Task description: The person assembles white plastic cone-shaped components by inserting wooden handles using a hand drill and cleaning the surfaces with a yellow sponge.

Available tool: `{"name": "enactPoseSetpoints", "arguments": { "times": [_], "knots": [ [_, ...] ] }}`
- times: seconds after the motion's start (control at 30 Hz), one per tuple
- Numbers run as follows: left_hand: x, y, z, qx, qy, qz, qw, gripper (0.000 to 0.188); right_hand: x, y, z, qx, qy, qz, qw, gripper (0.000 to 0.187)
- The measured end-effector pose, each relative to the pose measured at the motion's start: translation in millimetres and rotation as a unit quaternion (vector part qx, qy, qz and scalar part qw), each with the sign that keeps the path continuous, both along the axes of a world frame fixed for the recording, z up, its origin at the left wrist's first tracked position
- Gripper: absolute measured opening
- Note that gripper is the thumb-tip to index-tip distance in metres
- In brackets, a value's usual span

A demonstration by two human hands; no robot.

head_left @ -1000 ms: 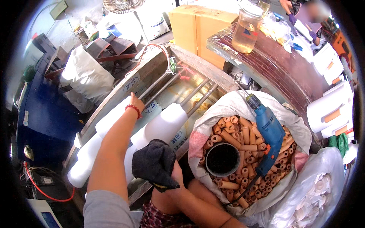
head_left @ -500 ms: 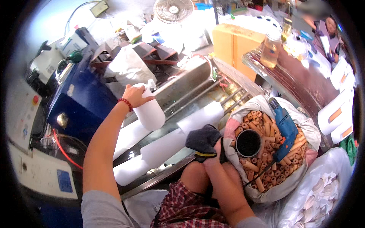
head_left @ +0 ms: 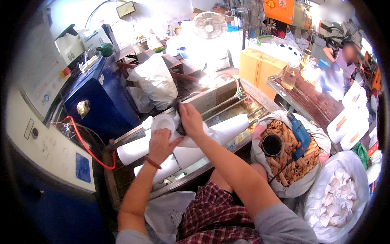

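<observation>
My left hand grips a white plastic container, its fingers at the round end that faces me. Curled against the container's far right side is my right hand, with a dark grey cloth mostly hidden under its fingers. Whether that cloth is a mitt or a loose rag cannot be made out. Below both hands, more white containers lie end to end in rows across the metal bars of a long trough. A red bead bracelet circles my left wrist.
Right of my knees stands a sack of short brown tubes, holding a blue power drill and a dark cup. A clear bag of white scraps sits beside it. Left are a control box and red hose. A person works far right.
My right hand has risen from my lap with the dark cloth to the white container. My left hand has brought the container lower and turned its round end toward me. The view has shifted.
</observation>
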State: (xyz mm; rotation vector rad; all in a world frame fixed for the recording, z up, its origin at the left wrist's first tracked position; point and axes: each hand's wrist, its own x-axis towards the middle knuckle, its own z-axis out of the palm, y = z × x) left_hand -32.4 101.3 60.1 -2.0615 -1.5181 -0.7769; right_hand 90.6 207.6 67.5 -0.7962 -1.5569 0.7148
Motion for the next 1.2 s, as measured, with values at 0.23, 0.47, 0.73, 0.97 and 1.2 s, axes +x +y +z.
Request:
{"name": "enactPoseSetpoints", "arguments": {
  "times": [0.23, 0.47, 0.73, 0.97, 1.2],
  "knots": [
    [-13, -37, -69, -0.105, -0.555, -0.024, 0.825, 0.050, -33, -57, 1, 0.084, -0.189, 0.080, 0.975, 0.028],
    [-9, -71, -72, 0.013, -0.708, -0.111, 0.697, 0.057, -13, -74, -23, 0.274, -0.252, 0.158, 0.915, 0.037],
    [5, -114, -76, -0.008, -0.469, 0.023, 0.883, 0.065, 9, 3, -43, 0.021, -0.448, 0.142, 0.882, 0.036],
    [4, -123, -89, -0.048, -0.215, 0.080, 0.972, 0.079, -17, -64, -6, 0.035, -0.394, 0.433, 0.810, 0.042],
    [-10, -118, -70, 0.045, -0.815, 0.063, 0.574, 0.056, 25, -89, -48, 0.419, -0.369, 0.267, 0.785, 0.035]
  ]
}}
